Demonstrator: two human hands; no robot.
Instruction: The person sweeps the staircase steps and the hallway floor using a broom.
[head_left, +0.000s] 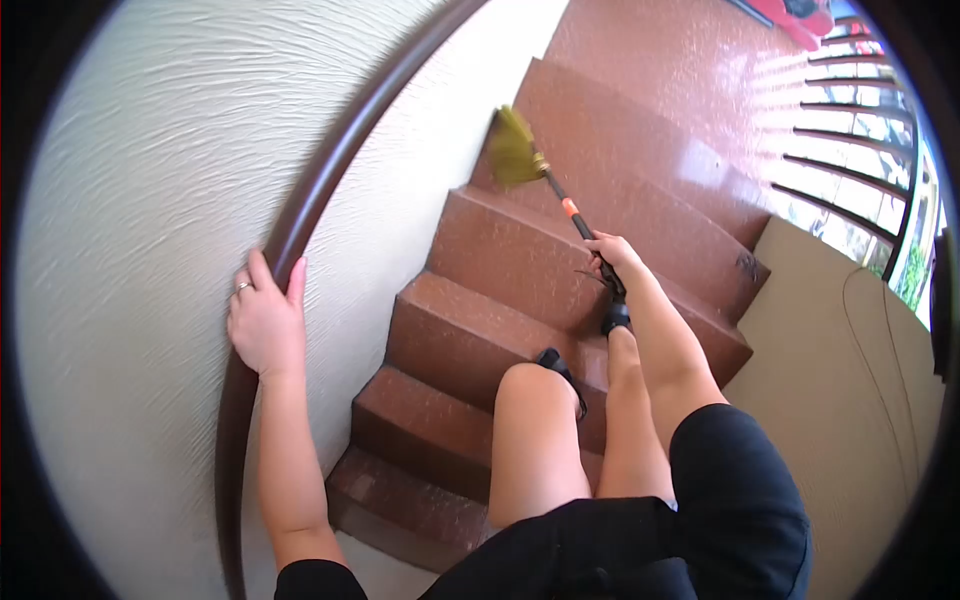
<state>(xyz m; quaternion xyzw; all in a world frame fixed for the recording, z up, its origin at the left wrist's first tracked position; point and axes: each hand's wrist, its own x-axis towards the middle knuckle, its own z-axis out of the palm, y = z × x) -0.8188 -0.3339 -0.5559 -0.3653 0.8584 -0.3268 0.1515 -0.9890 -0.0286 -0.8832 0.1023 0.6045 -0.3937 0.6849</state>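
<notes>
My left hand (pixel 266 315), with a ring on one finger, is closed around the dark brown handrail (pixel 335 150) on the left wall. In my right hand (pixel 612 250) is the dark handle of a broom, gripped with closed fingers. The broom (pixel 515 150) has a yellow-green fan-shaped head, slightly blurred, and an orange band on its handle. Its head is over a reddish-brown stair near the wall, at the upper middle of the view. Whether the bristles touch the step, I cannot tell. Behind my right hand the lower end of the handle is partly hidden.
Reddish-brown stairs (pixel 440 400) run between the textured white wall (pixel 150 200) and a beige side wall (pixel 830 330). My feet in black footwear (pixel 617 318) are on the steps. A dark railing (pixel 850 140) borders the landing, with pink items (pixel 800 20) at the top right.
</notes>
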